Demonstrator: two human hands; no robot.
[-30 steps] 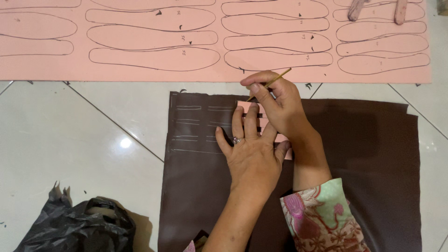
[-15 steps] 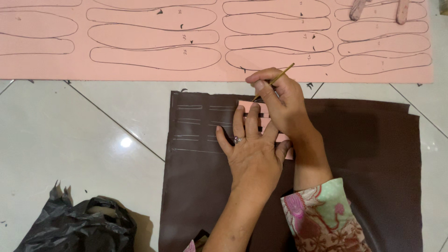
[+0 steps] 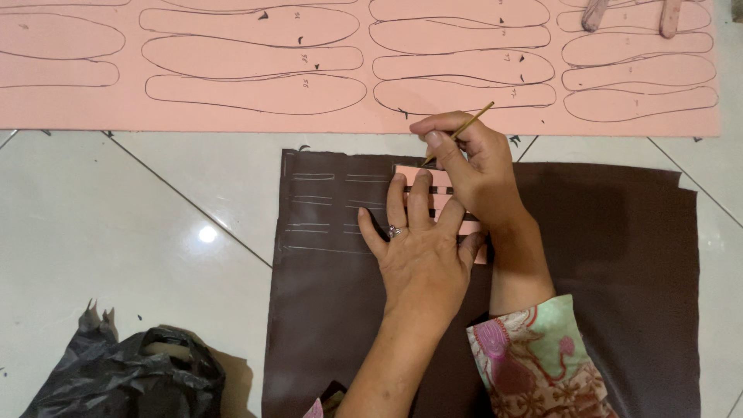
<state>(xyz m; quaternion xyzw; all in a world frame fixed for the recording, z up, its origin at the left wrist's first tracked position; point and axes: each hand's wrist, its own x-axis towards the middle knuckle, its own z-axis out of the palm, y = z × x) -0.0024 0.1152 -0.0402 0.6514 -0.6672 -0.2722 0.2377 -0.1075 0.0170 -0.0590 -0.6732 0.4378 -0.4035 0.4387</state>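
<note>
A dark brown sheet point(image 3: 619, 263) lies on the white tiled floor. On it rests a small pink slotted template point(image 3: 433, 179), mostly hidden under my hands. My left hand point(image 3: 418, 248), a ring on one finger, lies flat on the template with fingers spread and presses it down. My right hand point(image 3: 472, 166) crosses just above it and pinches a thin yellow pencil point(image 3: 463, 130), whose tip touches the template's top edge. Pale traced lines point(image 3: 317, 205) show on the brown sheet to the left of my hands.
A large pink sheet point(image 3: 93, 108) with several traced insole outlines lies across the top. A crumpled black plastic bag point(image 3: 124, 379) sits at the lower left. Another person's toes point(image 3: 631, 14) rest on the pink sheet at the top right.
My right hand with the pencil has shifted slightly to the right along the template's top edge. My left hand has stayed flat in place.
</note>
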